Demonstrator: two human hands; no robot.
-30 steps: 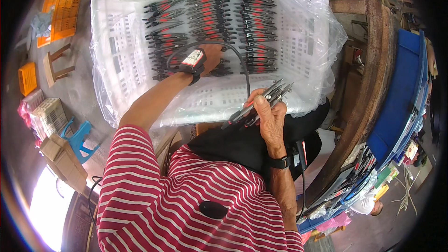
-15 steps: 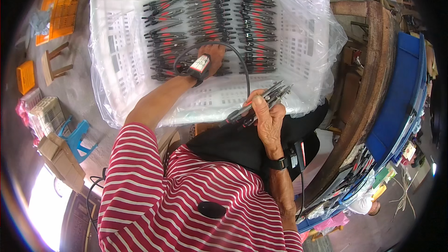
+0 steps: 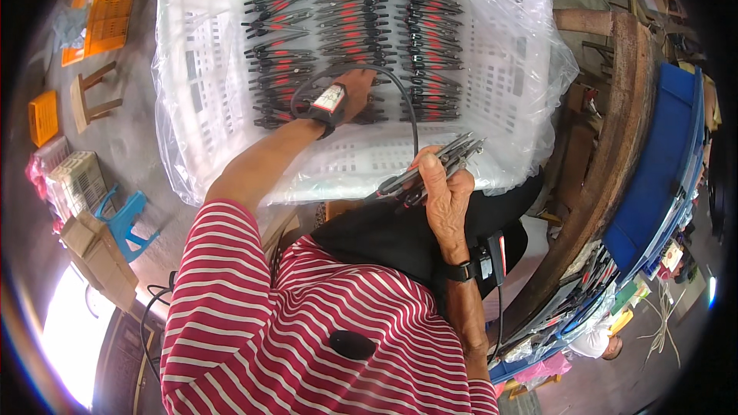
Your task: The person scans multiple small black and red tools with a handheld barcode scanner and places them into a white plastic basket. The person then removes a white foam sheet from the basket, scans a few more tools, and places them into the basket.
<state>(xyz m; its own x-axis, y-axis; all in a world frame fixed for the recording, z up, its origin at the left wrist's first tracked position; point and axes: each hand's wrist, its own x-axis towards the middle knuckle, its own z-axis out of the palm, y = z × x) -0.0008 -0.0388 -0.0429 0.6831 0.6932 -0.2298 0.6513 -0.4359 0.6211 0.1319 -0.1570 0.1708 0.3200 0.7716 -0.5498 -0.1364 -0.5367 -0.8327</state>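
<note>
A white slatted crate (image 3: 219, 167) lined with clear plastic holds three columns of slim dark compasses (image 3: 431, 54) with red parts. My left hand (image 3: 357, 92) reaches into it, over the near end of the middle column. Its back faces up and hides most of the fingers, so their grip does not show. Over the crate's near right side, my right hand (image 3: 446, 196) is closed round a bunch of several compasses (image 3: 453, 155). Their metal ends point up and away to the right, and the thumb presses across them.
A black cable (image 3: 411, 111) loops over my left wrist and the crate. To the right stands a wooden-edged bench (image 3: 615, 138) with a blue tray (image 3: 653, 161). Orange crates (image 3: 108, 11), a small wooden stool (image 3: 96, 100) and a blue stool (image 3: 127, 223) stand left. Another person (image 3: 596, 343) is at lower right.
The view has shifted slightly, so the crate appears a little further right. My left hand stays over the middle column, and my right hand keeps hold of the compasses.
</note>
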